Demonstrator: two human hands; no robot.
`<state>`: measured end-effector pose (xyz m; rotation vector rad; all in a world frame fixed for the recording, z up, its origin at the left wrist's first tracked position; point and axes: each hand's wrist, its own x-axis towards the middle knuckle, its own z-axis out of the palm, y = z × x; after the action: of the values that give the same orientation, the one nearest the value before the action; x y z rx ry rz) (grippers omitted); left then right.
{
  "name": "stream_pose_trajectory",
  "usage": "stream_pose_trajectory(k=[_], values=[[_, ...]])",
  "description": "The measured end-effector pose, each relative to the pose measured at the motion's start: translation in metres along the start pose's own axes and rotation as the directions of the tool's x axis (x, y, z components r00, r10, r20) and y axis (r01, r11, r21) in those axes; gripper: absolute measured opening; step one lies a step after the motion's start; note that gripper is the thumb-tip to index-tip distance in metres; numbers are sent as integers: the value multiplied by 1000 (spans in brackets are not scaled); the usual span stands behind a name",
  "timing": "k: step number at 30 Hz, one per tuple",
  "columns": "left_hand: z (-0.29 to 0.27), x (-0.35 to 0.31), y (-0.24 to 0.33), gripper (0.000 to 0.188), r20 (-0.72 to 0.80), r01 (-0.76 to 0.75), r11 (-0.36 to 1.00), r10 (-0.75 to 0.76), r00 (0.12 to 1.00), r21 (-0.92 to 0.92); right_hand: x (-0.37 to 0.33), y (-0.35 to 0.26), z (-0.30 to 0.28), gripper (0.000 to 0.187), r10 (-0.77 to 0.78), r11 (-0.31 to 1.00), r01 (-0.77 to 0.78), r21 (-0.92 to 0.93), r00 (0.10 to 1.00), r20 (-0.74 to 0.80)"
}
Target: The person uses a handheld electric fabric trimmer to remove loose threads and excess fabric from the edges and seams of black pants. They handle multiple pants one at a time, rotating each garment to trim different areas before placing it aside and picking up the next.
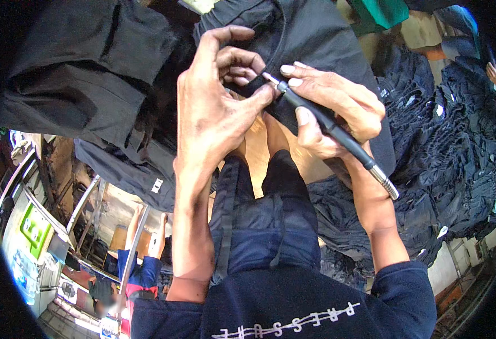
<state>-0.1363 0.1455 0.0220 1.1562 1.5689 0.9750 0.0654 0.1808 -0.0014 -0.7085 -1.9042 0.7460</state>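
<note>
I'd say the left hand [211, 107], pinching black cloth [321, 39], should hold it taut while the right hand [344, 107], gripping a pen-shaped tool [338, 134], steadies its tip toward ten o'clock.

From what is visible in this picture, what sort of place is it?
Probably a garment workshop: a large heap of crumpled black cloth lies at the right, and the right hand holds a slim black pen-shaped tool close to a smooth black fabric piece.

We see white capital lettering [286, 327], crossed by a thin line, on the wearer's navy T-shirt [259, 294]; the small white mark [157, 186] on a black garment [121, 166] we cannot read.
</note>
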Motion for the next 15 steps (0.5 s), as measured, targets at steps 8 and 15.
stream_pose_trajectory(k=[8,15], values=[[1,-3,-3,70,15,42,998,-41,999,-45,-1,1,0,25,19,1000,-19,-1,1000,-19],[3,-5,-1,77,18,67,994,-66,998,-82,-1,1,0,23,62,998,-63,-10,997,-34]])
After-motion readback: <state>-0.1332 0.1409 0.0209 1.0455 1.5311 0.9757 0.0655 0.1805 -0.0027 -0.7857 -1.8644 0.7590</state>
